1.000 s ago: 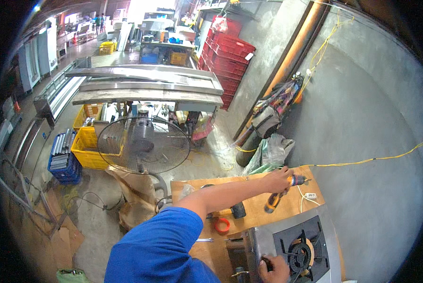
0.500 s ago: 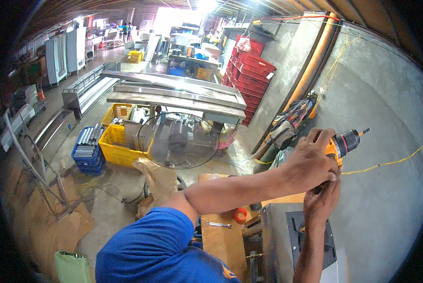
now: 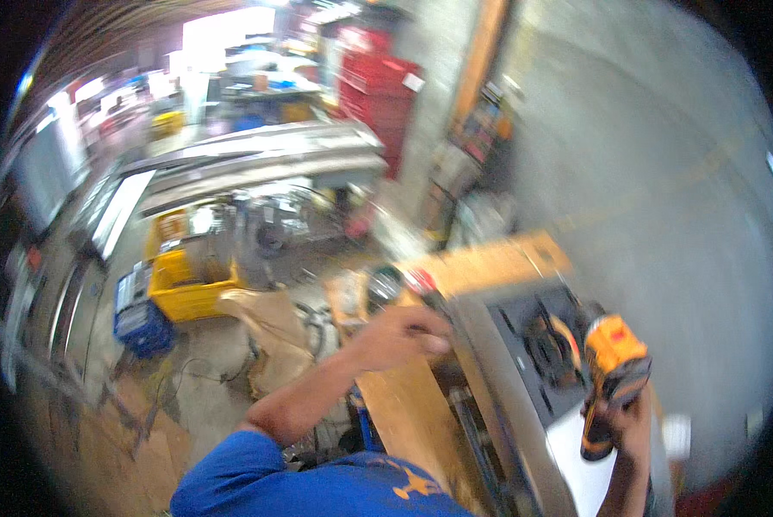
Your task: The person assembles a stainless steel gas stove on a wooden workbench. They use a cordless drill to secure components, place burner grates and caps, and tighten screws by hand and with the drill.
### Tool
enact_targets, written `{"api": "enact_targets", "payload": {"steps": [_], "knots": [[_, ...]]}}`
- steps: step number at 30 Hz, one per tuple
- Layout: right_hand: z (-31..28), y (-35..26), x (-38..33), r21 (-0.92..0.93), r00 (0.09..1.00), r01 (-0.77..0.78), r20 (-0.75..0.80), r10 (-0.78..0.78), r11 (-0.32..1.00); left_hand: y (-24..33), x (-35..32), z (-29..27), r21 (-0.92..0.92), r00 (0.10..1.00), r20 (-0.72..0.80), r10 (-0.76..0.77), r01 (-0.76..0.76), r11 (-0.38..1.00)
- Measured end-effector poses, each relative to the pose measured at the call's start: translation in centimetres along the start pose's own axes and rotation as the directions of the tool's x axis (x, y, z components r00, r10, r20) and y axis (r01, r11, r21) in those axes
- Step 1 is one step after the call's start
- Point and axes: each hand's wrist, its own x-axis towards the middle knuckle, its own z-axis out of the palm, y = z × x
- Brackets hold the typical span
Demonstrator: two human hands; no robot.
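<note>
My right hand (image 3: 629, 422) is closed around the handle of an orange and black cordless drill (image 3: 617, 349), its front pointing away from me. The drill is held above the right side of a grey metal box (image 3: 481, 345) with a dark slotted panel (image 3: 524, 332) on top. My left hand (image 3: 408, 334) is over the wooden bench near the box's left edge, apart from the drill. Its fingers are curled in and slightly blurred; what they hold, if anything, cannot be made out. Just beyond it lies a red ring-shaped roll (image 3: 420, 280).
Brown paper (image 3: 266, 327) sits left of the wooden bench (image 3: 412, 414). Yellow crates (image 3: 188, 297) and a blue crate (image 3: 142, 323) stand on the floor beyond. Long metal pieces (image 3: 257, 155) lie across the middle distance, with red crates (image 3: 373, 103) behind. A grey wall (image 3: 662, 172) rises at right.
Both hands were together at the raised drill. My left hand has let go and moved left over the bench; my right hand has lowered the drill beside the box. The view has shifted.
</note>
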Motion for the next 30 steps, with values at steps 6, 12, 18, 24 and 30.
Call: {"api": "enact_targets", "payload": {"steps": [6, 12, 18, 24, 30], "knots": [[-6.2, 1.7, -4.8, 0.144, 0.987, -0.105, -0.109, 0.121, 0.984, -14.6, -3.0, 9.5, -0.450, 0.892, 0.048, -0.449, 0.420, 0.788], [-6.0, 1.9, -3.3, 0.045, 0.899, -0.432, -0.053, 0.434, 0.901, -18.9, 0.5, 17.7, -0.660, 0.843, 0.070, -0.534, 0.440, 0.609], [-5.1, 2.4, 0.1, 0.038, 0.899, -0.430, 0.116, 0.423, 0.902, -20.0, 3.9, 20.4, -0.915, 0.843, 0.198, -0.500, 0.342, 0.215], [-4.1, 2.1, 3.9, -0.017, 0.863, -0.469, 0.205, 0.463, 0.883, -20.5, 4.8, 20.5, -0.856, 0.805, 0.413, -0.426, 0.502, 0.119], [-3.9, 2.8, 5.1, -0.041, 0.846, -0.492, 0.215, 0.489, 0.870, -20.9, -2.5, 23.8, -0.871, 0.839, 0.325, -0.436, 0.446, 0.208]]}}
